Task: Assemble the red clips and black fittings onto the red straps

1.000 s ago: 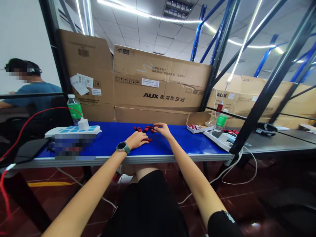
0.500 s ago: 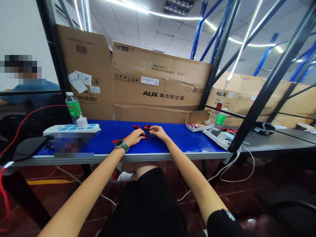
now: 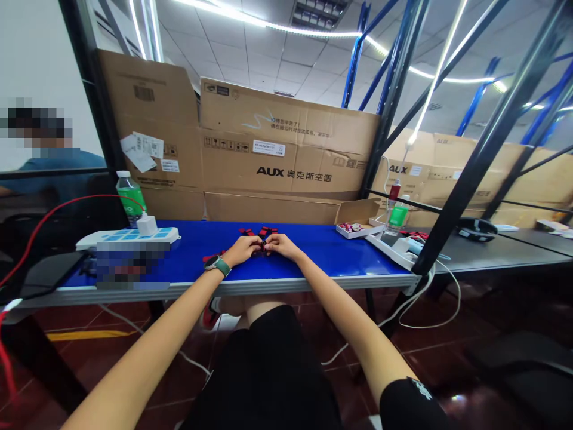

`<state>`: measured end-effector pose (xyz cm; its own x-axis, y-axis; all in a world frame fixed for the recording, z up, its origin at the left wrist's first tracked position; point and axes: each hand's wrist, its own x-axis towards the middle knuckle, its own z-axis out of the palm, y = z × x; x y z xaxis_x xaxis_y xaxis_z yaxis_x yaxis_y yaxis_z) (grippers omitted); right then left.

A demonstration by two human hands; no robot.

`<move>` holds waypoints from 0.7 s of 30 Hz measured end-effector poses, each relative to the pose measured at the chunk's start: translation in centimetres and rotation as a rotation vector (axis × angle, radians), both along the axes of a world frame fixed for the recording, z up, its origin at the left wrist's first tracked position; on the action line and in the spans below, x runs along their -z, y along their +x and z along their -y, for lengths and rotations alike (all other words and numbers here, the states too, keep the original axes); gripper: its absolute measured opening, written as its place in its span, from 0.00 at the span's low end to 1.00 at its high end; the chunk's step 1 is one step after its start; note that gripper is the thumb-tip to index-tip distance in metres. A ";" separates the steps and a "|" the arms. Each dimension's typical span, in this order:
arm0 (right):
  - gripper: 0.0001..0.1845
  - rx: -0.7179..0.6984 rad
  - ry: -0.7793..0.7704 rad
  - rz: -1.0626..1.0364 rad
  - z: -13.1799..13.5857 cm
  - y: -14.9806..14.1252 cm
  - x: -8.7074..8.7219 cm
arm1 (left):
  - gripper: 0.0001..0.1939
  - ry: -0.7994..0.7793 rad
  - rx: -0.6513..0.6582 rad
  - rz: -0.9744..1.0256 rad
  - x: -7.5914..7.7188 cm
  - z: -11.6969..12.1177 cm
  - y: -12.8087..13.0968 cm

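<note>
My left hand [image 3: 243, 249], with a watch [image 3: 218, 264] on its wrist, is closed with the fingertips pinching a small red-and-black piece [image 3: 263, 246]. On the other side of that piece, the fingers of my right hand [image 3: 283, 245] pinch it as well. Its exact kind is too small to make out. Just beyond the fingertips, more red-and-black strips [image 3: 269, 231] lie on the blue tabletop [image 3: 331, 257]. Another red strip [image 3: 210, 258] is partly hidden by my left wrist.
A white power strip [image 3: 128, 236] with a plugged-in charger [image 3: 147, 225] lies to the left, near a green-labelled bottle [image 3: 131, 200]. Cardboard [image 3: 286, 161] stands along the back. An open small box [image 3: 358, 229] sits at the right, beside a rack post [image 3: 461, 155]. A person [image 3: 58, 161] is at far left.
My right hand has moved slightly left and closer to me, so the fingertips of both hands now meet at the small piece. The view has shifted a little.
</note>
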<state>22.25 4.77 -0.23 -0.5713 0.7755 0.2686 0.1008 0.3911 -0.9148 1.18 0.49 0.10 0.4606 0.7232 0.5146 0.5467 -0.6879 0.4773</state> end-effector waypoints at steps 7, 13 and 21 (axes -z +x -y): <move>0.07 0.129 0.256 0.104 0.1 -0.1 0.4 | 0.14 -0.033 -0.037 0.058 0.3 0.1 -0.2; 0.06 0.071 0.292 0.102 0.2 -0.1 0.6 | 0.07 0.004 -0.045 0.016 0.7 -0.3 -0.4; 0.12 0.121 0.183 0.072 0.2 -0.2 0.4 | 0.14 0.065 0.001 -0.053 0.1 0.5 0.0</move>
<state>22.02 4.54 -0.63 -0.5002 0.7817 0.3726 0.2199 0.5308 -0.8185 1.17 -0.06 -0.03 0.4889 0.6884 0.5357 0.5695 -0.7171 0.4018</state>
